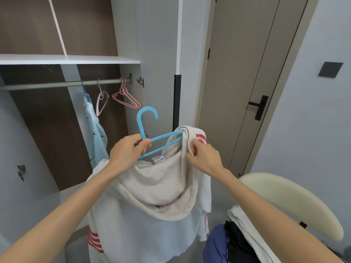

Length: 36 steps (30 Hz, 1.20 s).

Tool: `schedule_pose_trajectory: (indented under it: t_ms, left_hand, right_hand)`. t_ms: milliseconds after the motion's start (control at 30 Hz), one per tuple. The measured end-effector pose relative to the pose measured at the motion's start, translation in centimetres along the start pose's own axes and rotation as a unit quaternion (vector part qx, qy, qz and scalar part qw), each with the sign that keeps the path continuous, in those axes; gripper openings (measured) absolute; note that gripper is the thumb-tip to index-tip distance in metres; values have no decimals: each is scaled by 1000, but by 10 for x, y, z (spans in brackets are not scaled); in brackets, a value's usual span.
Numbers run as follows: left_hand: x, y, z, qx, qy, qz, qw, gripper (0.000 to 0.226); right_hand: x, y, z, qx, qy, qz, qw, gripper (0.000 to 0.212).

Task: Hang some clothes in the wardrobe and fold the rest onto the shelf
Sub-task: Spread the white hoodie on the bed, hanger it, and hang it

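Note:
A cream hoodie (157, 188) with red stripes hangs in front of me, its right shoulder drawn over one end of a blue plastic hanger (147, 126). My left hand (127, 149) grips the hanger at its neck, just below the hook. My right hand (203, 154) pinches the hoodie's fabric at the shoulder, beside the hanger's right end. The hood droops down the middle. The wardrobe rail (64, 84) runs behind, up and to the left.
On the rail hang a light blue patterned garment (95, 133), a pale empty hanger (101, 100) and pink empty hangers (126, 97). A white shelf (68, 59) sits above the rail. A cream chair (292, 202) at lower right holds a pile of clothes (233, 242). A closed door (245, 82) stands to the right.

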State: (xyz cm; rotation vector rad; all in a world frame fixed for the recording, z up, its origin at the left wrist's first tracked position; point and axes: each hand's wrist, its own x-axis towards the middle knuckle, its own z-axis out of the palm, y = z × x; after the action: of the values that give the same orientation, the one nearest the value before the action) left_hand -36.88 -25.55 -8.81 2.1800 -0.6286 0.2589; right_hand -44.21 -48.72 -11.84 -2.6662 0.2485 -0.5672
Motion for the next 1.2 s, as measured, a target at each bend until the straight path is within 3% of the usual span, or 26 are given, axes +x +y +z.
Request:
schedule_pose_trajectory:
  t_ms: [33, 100, 167, 267, 367, 400, 500, 733, 833, 1067, 1200]
  left_hand:
    - [0, -1, -1, -2, -6, 1, 1000, 23]
    - [0, -2, -2, -4, -19, 7, 1000, 22]
    - [1, 0, -1, -2, -28, 15, 999, 22]
    - [1, -2, 2, 4, -27, 16, 1000, 22]
    - [-1, -5, 2, 10, -27, 8, 1000, 22]
    - [-1, -6, 3, 10, -29, 5, 1000, 22]
    - [-2, -8, 4, 6, -36, 2, 999, 21]
    - [-6, -15, 2, 2, -33, -24, 999, 24]
    - [-7, -20, -2, -1, -42, -29, 999, 24]
    - [-10, -23, -3, 5, -60, -38, 997, 29]
    - [-10, -22, 0, 11, -66, -35, 997, 28]
  right_hand:
    - [2, 0, -4, 65, 50, 14, 997, 16]
    - [13, -1, -13, 245, 145, 74, 956, 17]
    - [27, 0, -21, 350, 144, 156, 912, 31]
    - [33, 4, -34, 347, 17, 224, 911, 49]
    - [27, 5, -42, 378, -150, 251, 878, 45]
    - [26, 4, -41, 374, -154, 243, 882, 43]
    - [31, 8, -32, 309, -61, 213, 925, 37]
    - [40, 8, -35, 405, -258, 245, 842, 31]
    - [44, 6, -34, 377, -259, 242, 856, 25]
    - [50, -2, -37, 371, -305, 270, 834, 33]
    - [52, -11, -38, 466, -266, 294, 791, 20]
